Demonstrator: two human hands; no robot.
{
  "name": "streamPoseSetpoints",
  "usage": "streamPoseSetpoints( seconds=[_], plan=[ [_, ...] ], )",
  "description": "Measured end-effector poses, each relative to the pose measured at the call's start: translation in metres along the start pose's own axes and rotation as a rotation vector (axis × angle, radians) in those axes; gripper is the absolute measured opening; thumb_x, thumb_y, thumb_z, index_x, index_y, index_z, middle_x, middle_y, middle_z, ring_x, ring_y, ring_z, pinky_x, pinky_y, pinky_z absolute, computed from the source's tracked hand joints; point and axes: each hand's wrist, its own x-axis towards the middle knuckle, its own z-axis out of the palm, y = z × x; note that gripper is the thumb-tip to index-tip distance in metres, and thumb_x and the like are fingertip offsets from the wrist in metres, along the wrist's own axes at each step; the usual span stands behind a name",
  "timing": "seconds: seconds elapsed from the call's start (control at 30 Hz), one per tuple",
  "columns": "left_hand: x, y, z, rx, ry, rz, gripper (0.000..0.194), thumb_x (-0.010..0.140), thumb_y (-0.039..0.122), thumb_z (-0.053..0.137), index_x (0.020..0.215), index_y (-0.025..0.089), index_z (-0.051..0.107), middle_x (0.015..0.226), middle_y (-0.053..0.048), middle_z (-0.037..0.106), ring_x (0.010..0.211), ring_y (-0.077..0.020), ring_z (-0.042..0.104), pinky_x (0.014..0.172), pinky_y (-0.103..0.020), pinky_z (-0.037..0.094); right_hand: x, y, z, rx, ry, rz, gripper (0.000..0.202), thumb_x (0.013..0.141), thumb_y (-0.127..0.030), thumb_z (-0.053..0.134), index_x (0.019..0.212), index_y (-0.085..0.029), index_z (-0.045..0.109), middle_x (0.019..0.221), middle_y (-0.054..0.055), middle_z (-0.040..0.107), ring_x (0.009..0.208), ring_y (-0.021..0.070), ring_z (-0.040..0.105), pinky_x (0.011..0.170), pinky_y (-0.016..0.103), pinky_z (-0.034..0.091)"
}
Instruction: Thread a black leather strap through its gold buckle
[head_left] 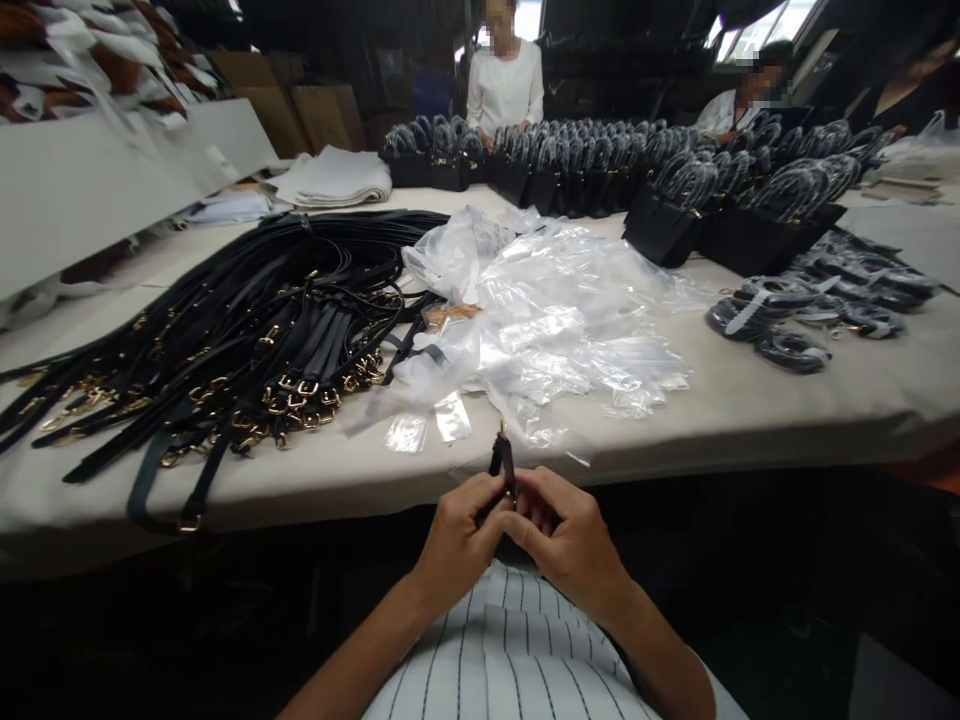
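Close to my body, just off the table's front edge, both hands meet on a black strap (508, 462) with gold-coloured metal parts. My left hand (463, 530) pinches it from the left side. From the right, my right hand (571, 535) has its thumb and fingers closed on the same strap. A folded end of the strap points up with a small ring at its tip; the rest is hidden by my fingers. Beyond my hands lies a heap of clear plastic bags (555, 300). To the left is a large pile of black straps (300, 310) with gold buckles.
Rows of black handbags (585, 175) with wrapped handles stand at the back of the table (750, 420). Coiled, wrapped straps (795, 310) lie on the right. Folded white cloth (334, 178) sits back left. A person in white (506, 85) stands opposite; others are at the far right.
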Motion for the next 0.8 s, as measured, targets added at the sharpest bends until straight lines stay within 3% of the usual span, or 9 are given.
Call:
streamPoseSetpoints(
  seconds=[0.07, 0.17, 0.23, 0.3, 0.4, 0.47, 0.7, 0.8],
  plan=[
    [-0.001, 0.0, 0.009, 0.103, -0.013, 0.063, 0.019, 0.092, 0.022, 0.05, 0.093, 0.018, 0.068, 0.087, -0.004, 0.063, 0.08, -0.0153, 0.059, 0.075, -0.028, 0.046, 0.001, -0.001, 0.002, -0.076, 0.075, -0.005, 0.024, 0.088, -0.038, 0.061, 0.101, -0.019, 0.068, 0.076, 0.002, 0.061, 0.066, 0.0146, 0.056, 0.065, 0.028, 0.048],
    [-0.004, -0.003, 0.018, 0.129, -0.015, 0.058, 0.025, 0.092, 0.022, 0.049, 0.11, 0.021, 0.065, 0.097, -0.006, 0.065, 0.09, -0.0166, 0.06, 0.083, -0.029, 0.047, 0.002, 0.008, 0.001, -0.047, 0.173, 0.048, 0.024, 0.093, -0.035, 0.053, 0.09, -0.018, 0.069, 0.077, 0.004, 0.067, 0.071, 0.0159, 0.063, 0.069, 0.029, 0.051],
    [-0.005, -0.005, 0.021, 0.025, -0.017, -0.036, 0.03, 0.091, 0.026, 0.052, 0.12, 0.025, 0.061, 0.104, -0.005, 0.065, 0.094, -0.0164, 0.06, 0.086, -0.029, 0.047, 0.0, 0.017, -0.002, 0.117, 0.188, 0.185, 0.027, 0.092, -0.041, 0.055, 0.091, -0.017, 0.069, 0.07, 0.003, 0.066, 0.06, 0.0141, 0.061, 0.057, 0.026, 0.051],
    [-0.005, -0.006, 0.023, -0.175, 0.001, -0.216, 0.034, 0.089, 0.033, 0.056, 0.122, 0.024, 0.059, 0.099, -0.004, 0.066, 0.085, -0.0141, 0.06, 0.079, -0.027, 0.048, -0.003, 0.025, -0.006, 0.323, 0.2, 0.328, 0.032, 0.088, -0.046, 0.058, 0.093, -0.016, 0.069, 0.063, 0.002, 0.064, 0.051, 0.0122, 0.058, 0.046, 0.022, 0.048],
    [-0.004, -0.008, 0.026, -0.49, 0.027, -0.473, 0.036, 0.085, 0.038, 0.061, 0.115, 0.018, 0.06, 0.08, -0.001, 0.063, 0.066, -0.009, 0.054, 0.064, -0.022, 0.045, -0.012, 0.035, -0.008, 0.53, 0.222, 0.428, 0.035, 0.085, -0.046, 0.064, 0.093, -0.013, 0.069, 0.067, 0.004, 0.067, 0.054, 0.0121, 0.061, 0.048, 0.021, 0.052],
    [-0.003, -0.01, 0.028, -0.593, 0.036, -0.555, 0.033, 0.082, 0.037, 0.065, 0.105, 0.014, 0.062, 0.076, 0.0, 0.062, 0.062, -0.0071, 0.051, 0.061, -0.02, 0.042, -0.019, 0.041, -0.008, 0.604, 0.233, 0.472, 0.034, 0.084, -0.045, 0.066, 0.094, -0.012, 0.069, 0.07, 0.005, 0.069, 0.057, 0.012, 0.063, 0.053, 0.02, 0.054],
    [-0.008, -0.017, 0.029, -0.472, 0.051, -0.625, 0.021, 0.077, 0.032, 0.069, 0.085, 0.014, 0.064, 0.07, -0.001, 0.064, 0.06, -0.0076, 0.051, 0.059, -0.02, 0.041, -0.041, 0.047, -0.003, 0.846, 0.167, 0.6, 0.027, 0.082, -0.037, 0.07, 0.085, -0.011, 0.072, 0.083, 0.009, 0.073, 0.075, 0.0138, 0.069, 0.068, 0.019, 0.058],
    [-0.011, -0.02, 0.031, -0.434, 0.025, -0.619, 0.022, 0.076, 0.034, 0.071, 0.08, 0.014, 0.064, 0.068, 0.0, 0.064, 0.06, -0.0075, 0.052, 0.057, -0.019, 0.04, -0.046, 0.048, -0.003, 0.865, 0.229, 0.586, 0.025, 0.084, -0.036, 0.068, 0.085, -0.011, 0.072, 0.086, 0.008, 0.072, 0.079, 0.0146, 0.069, 0.074, 0.021, 0.059]
  ],
)
